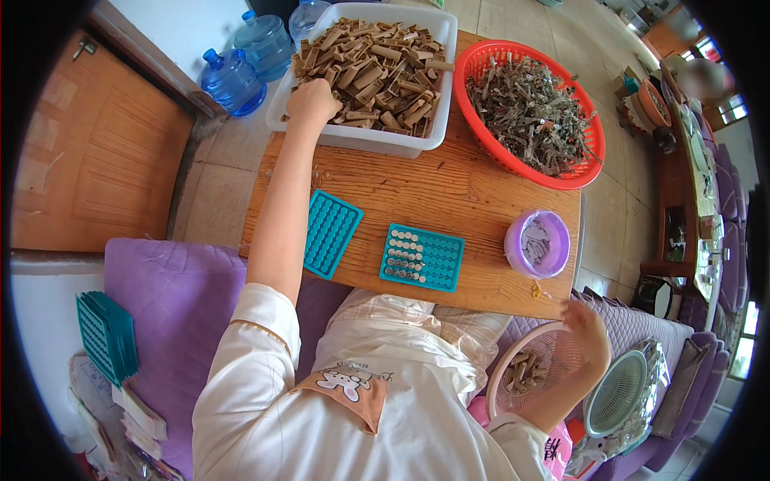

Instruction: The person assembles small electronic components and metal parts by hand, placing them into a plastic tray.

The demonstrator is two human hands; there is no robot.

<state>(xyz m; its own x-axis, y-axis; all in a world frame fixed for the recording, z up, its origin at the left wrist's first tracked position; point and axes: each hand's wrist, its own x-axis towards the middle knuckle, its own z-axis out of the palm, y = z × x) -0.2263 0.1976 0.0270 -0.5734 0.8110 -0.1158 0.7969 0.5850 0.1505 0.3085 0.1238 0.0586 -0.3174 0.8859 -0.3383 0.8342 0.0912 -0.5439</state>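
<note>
Can't tell either grip: left hand (314, 102) fingers hidden, brown pieces (377, 76) beneath; right hand (589, 330) blurred, pink basket (552, 346) alongside. Pinch singly, wrist clear of white tub (393, 144).

Remotely, I am viewing a home: a purple quilted fabric sofa (164, 309) is sitting beside a panelled brown wooden door (104, 152), and large blue plastic water bottles (233, 86) are standing nearby.

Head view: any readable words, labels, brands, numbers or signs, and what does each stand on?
Pink bag: dark printed characters, not copied out here.
White shirt: small lettering above the rabbit patch, too small to read surely.
White bin and purple tub: no lettering that I can make out.
</note>
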